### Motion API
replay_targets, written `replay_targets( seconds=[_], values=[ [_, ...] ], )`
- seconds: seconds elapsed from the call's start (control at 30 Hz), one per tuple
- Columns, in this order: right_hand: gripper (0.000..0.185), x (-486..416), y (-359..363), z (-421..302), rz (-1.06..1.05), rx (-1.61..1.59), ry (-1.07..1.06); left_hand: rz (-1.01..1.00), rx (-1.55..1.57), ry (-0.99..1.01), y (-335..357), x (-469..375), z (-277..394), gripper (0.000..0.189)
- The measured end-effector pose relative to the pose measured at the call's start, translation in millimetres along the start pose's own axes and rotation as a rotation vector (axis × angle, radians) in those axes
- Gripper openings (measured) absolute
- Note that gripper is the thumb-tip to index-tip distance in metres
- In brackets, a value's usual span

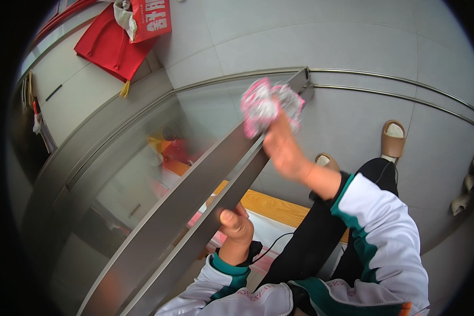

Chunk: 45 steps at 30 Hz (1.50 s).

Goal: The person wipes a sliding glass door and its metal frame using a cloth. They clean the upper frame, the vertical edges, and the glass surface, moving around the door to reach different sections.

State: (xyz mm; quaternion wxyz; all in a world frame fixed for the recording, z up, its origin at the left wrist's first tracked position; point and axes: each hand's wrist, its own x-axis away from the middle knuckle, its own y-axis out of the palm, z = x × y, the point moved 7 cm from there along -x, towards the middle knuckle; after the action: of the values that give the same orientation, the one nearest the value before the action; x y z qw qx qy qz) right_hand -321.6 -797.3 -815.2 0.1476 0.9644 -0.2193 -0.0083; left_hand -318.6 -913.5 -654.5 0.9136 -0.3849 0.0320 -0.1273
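A pink-and-white cloth (271, 106), blurred by motion, is in my right hand (284, 152). It lies against the upper part of the grey metal frame (173, 209) of a glass door. My left hand (235, 227) grips the inner edge of that frame, thumb on the near side; some of its fingers are hidden behind the metal. Left of the frame, the glass pane (142, 189) looks hazy and carries reflections. The frame's far end meets metal floor tracks (379, 79).
Red paper bags (114, 43) stand at the upper left by pale cabinet fronts (63, 98). Brown slippers (394, 140) are on my feet. A wooden-edged surface (276, 205) lies beneath my arms, and a thin black cable (274, 243) runs from my left wrist. Shoes (462, 201) rest at the right.
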Motion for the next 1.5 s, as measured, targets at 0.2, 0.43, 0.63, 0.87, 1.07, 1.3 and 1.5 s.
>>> replay_targets(
  seconds=[0.2, 0.43, 0.63, 0.87, 1.07, 1.3, 1.5],
  values=[
    [0.057, 8, 25, -70, -0.209, -0.123, -0.027, -0.052, 0.314, -0.032, 0, 5, -6, 0.041],
    [0.072, -15, 8, -22, -0.07, 0.033, 0.486, -0.143, -0.12, -0.151, -9, 4, -1, 0.029],
    [0.082, -15, 80, -201, -0.252, -0.066, 0.133, -0.426, -0.002, -0.279, -10, 15, -4, 0.034],
    [0.075, 6, 124, -336, -0.382, 0.17, -0.343, -0.381, 0.423, -0.521, -46, 50, 10, 0.042],
    [0.061, -9, 97, -273, -0.34, -0.012, 0.266, -0.427, 0.018, -0.487, -97, 37, 49, 0.034],
    [0.073, 2, 128, -377, -0.29, -0.036, -0.024, -0.263, 0.052, -0.193, -150, 34, 122, 0.032],
    [0.082, 25, 190, -535, -0.53, -0.351, -0.235, -0.104, -0.089, 0.156, -213, 32, 172, 0.031]
  ],
)
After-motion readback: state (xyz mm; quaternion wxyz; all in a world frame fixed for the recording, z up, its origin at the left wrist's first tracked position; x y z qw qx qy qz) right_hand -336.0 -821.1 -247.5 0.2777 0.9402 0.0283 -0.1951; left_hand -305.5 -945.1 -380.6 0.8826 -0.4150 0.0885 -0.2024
